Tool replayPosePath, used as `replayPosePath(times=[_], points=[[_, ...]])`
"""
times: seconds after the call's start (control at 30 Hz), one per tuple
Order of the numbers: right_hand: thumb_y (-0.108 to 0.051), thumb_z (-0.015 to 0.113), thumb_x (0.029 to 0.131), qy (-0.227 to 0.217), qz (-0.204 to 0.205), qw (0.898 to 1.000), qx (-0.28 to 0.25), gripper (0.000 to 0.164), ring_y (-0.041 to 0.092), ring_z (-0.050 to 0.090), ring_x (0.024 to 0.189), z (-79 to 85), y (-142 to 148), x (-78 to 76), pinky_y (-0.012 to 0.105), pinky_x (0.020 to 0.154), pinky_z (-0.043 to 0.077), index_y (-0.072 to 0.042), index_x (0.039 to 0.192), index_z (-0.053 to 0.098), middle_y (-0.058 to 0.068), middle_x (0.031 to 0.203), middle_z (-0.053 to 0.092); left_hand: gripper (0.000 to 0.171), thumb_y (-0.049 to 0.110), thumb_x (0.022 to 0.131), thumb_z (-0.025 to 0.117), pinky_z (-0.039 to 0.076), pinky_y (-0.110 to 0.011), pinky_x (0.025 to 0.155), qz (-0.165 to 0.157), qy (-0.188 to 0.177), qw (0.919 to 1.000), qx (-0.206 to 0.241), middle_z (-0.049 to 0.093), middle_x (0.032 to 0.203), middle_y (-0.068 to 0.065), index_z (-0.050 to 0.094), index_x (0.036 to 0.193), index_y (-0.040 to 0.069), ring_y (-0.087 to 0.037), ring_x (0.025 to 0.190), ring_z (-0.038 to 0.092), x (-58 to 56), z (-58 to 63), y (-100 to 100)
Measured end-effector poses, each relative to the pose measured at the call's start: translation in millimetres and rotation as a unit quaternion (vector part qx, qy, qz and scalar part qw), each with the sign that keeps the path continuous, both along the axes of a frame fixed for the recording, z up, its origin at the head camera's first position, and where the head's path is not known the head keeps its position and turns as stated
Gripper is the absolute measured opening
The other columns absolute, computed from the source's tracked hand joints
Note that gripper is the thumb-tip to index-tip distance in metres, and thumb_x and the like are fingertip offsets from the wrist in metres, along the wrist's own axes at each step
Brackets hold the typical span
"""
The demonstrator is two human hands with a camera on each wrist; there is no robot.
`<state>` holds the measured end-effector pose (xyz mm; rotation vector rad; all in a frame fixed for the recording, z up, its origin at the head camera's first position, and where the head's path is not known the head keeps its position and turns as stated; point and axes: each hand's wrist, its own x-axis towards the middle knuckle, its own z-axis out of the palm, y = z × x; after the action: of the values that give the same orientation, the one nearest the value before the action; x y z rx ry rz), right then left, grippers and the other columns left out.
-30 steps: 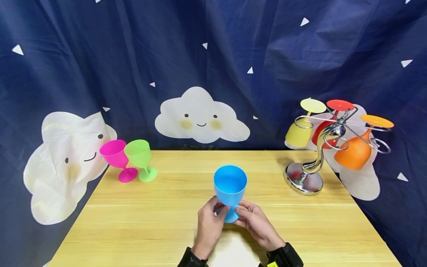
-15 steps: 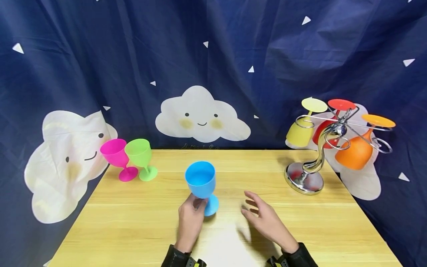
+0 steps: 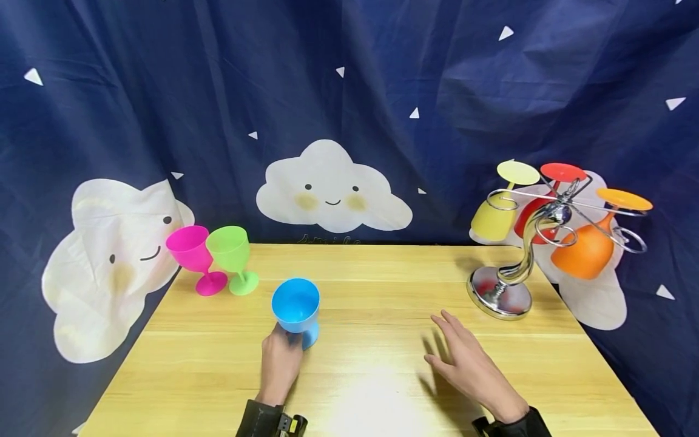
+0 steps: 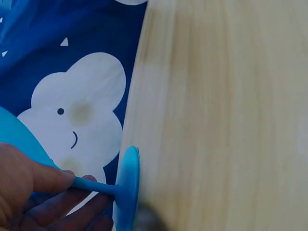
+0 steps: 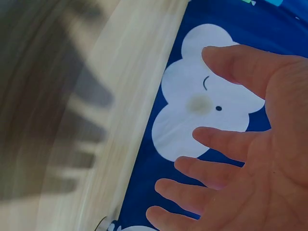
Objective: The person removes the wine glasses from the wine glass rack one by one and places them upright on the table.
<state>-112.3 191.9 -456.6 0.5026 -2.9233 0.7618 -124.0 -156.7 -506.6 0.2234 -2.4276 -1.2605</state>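
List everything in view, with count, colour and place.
Table: 1, pale wood, foreground
Backdrop: 1, dark blue with white clouds, behind the table
Rack: 1, silver, table's far right
Yellow goblet: 1, yellow, inverted, rack's left
Orange goblet: 1, orange, inverted, rack's right
Red goblet: 1, red, inverted, between those two
Pink goblet: 1, pink, table's far left
Green goblet: 1, green, beside the pink goblet
Blue goblet: 1, blue, left of table's middle
Wrist straps: 2, black, one per wrist
Left hand: 1, bare, gripping the blue goblet's stem
Right hand: 1, bare, over the table's right half
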Motion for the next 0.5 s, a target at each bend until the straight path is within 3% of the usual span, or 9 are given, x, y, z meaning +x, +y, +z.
replayPosePath(times=[0.23, 0.5], points=[[-0.023, 0.084, 0.095, -0.009, -0.005, 1.0, 0.003, 0.067, 0.058, 0.049, 0.145, -6.9, 11, 4.1, 0.074, 0.113, 0.045, 0.003, 0.15, 0.056, 0.035, 0.158, 0.049, 0.021, -0.002, 0.103, 0.064, 0.058, -0.068, 0.101, -0.013, -0.048, 0.9987, 0.014, 0.075, 0.116, -0.033, 0.064, 0.121, -0.012, -0.054, 0.116, 0.072, -6.8, -2.9, -12], [-0.023, 0.084, 0.095, -0.006, -0.007, 1.0, -0.002, 0.066, 0.06, 0.052, 0.14, -10.8, 16, 4.9, 0.074, 0.11, 0.048, 0.004, 0.149, 0.056, 0.038, 0.157, 0.049, 0.02, 0.004, 0.109, 0.057, 0.055, -0.069, 0.103, -0.028, -0.077, 0.9966, -0.015, 0.072, 0.12, -0.035, 0.06, 0.121, -0.012, -0.056, 0.121, 0.068, -26.1, -1.6, -29]])
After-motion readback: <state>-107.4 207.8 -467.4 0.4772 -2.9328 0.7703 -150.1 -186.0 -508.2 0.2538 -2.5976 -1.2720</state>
